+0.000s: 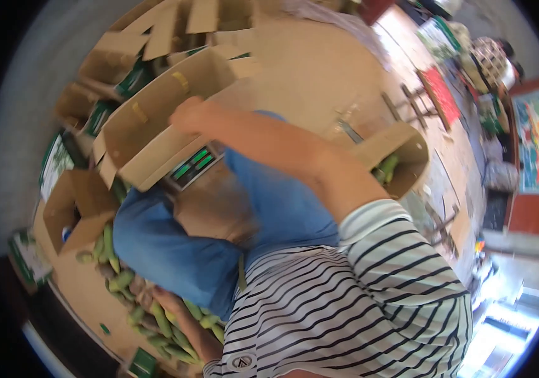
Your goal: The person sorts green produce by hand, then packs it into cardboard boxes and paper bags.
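My right hand [189, 117] is closed at the near edge of a long open cardboard box [132, 135], its fingers curled over the rim. Beneath the box's near side is a scale [195, 167] with lit green displays. Down at the lower left, my left hand [163, 298] reaches among long green and yellowish fruits or vegetables [118, 281] piled on the floor. Its fingers are small and partly hidden, so whether they grip one of these cannot be told. My blue-trousered legs are on both sides of the scale.
Several open cardboard boxes [102, 66] stand at the upper left, and a smaller one [79, 217] is beside the pile. At right, an open box [408, 160] holds green produce. Beyond it are a wooden stool [412, 101] and a red patterned board [439, 97].
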Action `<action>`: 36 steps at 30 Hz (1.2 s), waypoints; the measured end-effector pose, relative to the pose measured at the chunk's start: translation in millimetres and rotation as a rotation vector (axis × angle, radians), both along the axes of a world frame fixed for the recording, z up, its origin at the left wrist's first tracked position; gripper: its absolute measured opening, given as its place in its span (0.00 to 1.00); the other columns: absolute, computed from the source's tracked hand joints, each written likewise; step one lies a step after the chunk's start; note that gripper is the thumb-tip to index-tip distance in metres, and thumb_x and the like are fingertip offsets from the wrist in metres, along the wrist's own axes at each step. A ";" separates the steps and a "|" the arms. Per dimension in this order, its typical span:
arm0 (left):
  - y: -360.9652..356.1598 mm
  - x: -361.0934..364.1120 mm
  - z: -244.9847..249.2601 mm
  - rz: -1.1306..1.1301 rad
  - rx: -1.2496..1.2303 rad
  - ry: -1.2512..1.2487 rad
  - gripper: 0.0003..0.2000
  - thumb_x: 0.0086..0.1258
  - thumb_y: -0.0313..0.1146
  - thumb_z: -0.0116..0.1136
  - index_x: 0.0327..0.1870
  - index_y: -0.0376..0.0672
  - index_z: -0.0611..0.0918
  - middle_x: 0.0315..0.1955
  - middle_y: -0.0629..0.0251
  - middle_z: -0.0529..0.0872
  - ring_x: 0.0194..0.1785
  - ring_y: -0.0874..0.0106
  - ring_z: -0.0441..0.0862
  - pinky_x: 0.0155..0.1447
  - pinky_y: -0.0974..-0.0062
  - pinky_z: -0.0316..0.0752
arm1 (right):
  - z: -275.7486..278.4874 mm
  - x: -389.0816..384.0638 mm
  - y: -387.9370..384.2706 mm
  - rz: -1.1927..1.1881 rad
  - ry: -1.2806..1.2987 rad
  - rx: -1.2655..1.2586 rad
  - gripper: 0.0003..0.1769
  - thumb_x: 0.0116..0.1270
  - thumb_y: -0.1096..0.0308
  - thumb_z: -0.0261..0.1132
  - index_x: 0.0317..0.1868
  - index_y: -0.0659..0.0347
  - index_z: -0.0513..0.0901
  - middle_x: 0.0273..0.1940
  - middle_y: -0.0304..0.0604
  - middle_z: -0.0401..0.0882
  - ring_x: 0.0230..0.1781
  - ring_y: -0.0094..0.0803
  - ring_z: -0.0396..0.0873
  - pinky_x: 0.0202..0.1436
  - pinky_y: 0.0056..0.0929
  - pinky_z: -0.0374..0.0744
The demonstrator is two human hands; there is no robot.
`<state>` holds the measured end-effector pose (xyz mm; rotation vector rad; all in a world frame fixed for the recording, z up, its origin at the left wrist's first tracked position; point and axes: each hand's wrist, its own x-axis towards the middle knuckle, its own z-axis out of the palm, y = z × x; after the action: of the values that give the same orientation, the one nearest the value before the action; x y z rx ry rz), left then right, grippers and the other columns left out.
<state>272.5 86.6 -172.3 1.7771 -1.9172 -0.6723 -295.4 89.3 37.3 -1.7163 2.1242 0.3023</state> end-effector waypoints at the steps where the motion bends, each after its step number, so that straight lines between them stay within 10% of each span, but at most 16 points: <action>1: 37.1 34.2 -42.3 0.020 0.223 0.144 0.19 0.66 0.42 0.55 0.45 0.31 0.76 0.39 0.44 0.81 0.42 0.55 0.80 0.47 0.64 0.74 | -9.4 -6.8 -5.6 0.009 0.021 0.025 0.19 0.59 0.68 0.59 0.52 0.51 0.81 0.52 0.44 0.80 0.54 0.40 0.78 0.49 0.46 0.78; 7: 230.7 82.9 -60.4 -0.003 0.854 -0.436 0.20 0.64 0.43 0.57 0.44 0.31 0.76 0.39 0.44 0.82 0.42 0.54 0.80 0.46 0.64 0.74 | 1.3 -29.4 14.7 0.045 -0.053 -0.151 0.22 0.56 0.64 0.64 0.52 0.57 0.77 0.49 0.49 0.80 0.54 0.45 0.76 0.55 0.43 0.75; 18: 321.7 95.8 -45.3 0.111 0.904 -0.596 0.22 0.59 0.44 0.61 0.44 0.32 0.75 0.38 0.45 0.82 0.41 0.53 0.81 0.45 0.63 0.75 | 21.5 -27.2 35.9 -0.026 0.019 -0.028 0.45 0.52 0.54 0.71 0.67 0.56 0.61 0.63 0.50 0.66 0.62 0.46 0.67 0.61 0.41 0.69; 24: 328.8 98.7 -45.5 0.113 0.901 -0.606 0.24 0.56 0.45 0.63 0.43 0.32 0.75 0.37 0.45 0.82 0.41 0.53 0.81 0.44 0.62 0.75 | -2.8 24.4 44.4 0.276 0.488 -0.268 0.60 0.47 0.50 0.75 0.73 0.55 0.46 0.72 0.51 0.47 0.70 0.48 0.54 0.67 0.48 0.61; 36: 330.2 97.6 -40.8 0.101 0.873 -0.623 0.27 0.51 0.47 0.67 0.42 0.33 0.75 0.36 0.45 0.82 0.40 0.51 0.81 0.43 0.61 0.75 | -12.1 25.2 54.3 0.411 0.472 -0.510 0.44 0.52 0.60 0.66 0.69 0.60 0.58 0.68 0.54 0.56 0.66 0.50 0.59 0.67 0.46 0.62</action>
<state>370.1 416.8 -213.1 2.8718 -2.0269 -1.1354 -270.2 143.6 25.2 -2.6064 2.2810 0.3211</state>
